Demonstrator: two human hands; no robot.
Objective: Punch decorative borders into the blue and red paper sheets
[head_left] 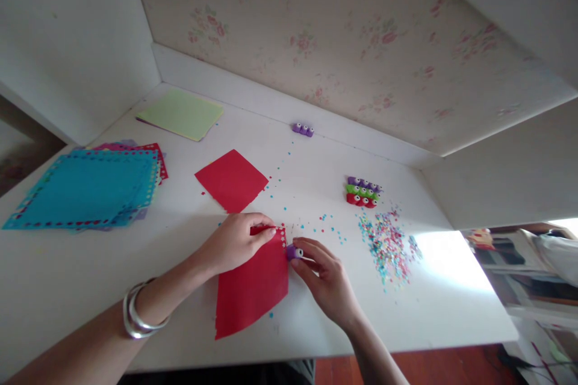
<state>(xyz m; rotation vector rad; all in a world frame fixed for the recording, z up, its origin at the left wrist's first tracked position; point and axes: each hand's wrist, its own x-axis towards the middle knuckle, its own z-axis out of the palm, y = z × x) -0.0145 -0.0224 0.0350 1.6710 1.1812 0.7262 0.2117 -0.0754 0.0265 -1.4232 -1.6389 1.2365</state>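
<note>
My left hand [241,239] pinches the top edge of a red paper sheet [255,283] between thumb and fingers. Small punched holes run along that top edge and down the upper right side. A small purple craft punch [294,252] sits between the thumb and fingers of my right hand [327,280], against the sheet's right edge. Whether its slot is around the paper is too small to tell. Just beyond my left hand lies a second red sheet [232,180], turned cornerwise.
A stack of blue sheets with punched borders [103,183] lies at left, with pale green paper [183,113] behind it. Purple, green and red punches [363,190] stand in rows at right, near a confetti pile [389,243]. More purple punches [303,129] stand by the wall.
</note>
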